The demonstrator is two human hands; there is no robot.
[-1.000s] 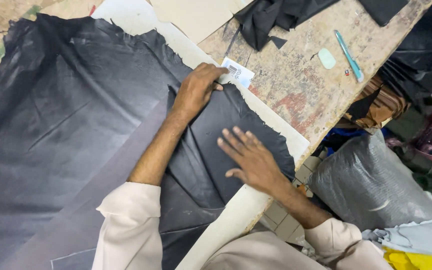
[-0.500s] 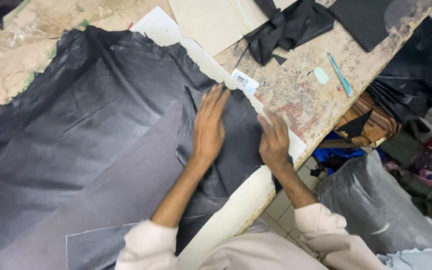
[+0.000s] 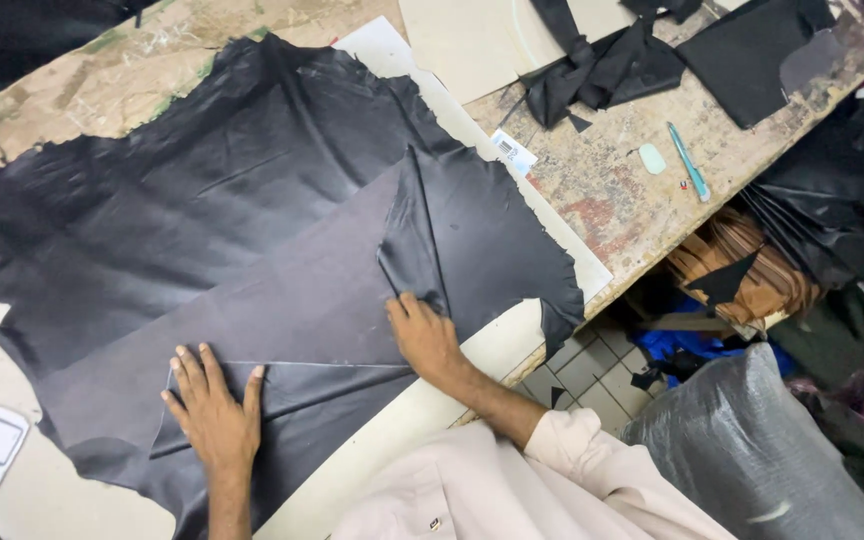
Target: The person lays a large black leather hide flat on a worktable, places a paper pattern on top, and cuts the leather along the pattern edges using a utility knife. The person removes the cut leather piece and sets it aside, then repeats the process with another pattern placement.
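Both hands press flat, fingers spread, on the black leather hide (image 3: pixel 252 220): left hand (image 3: pixel 214 415) near its bottom edge, right hand (image 3: pixel 427 340) beside a fold. It looks soft, floppy, best held by its edges.

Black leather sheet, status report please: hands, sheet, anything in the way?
Left hand and right hand flat on black leather sheet. Sheet folded over, creased. Nothing on it.
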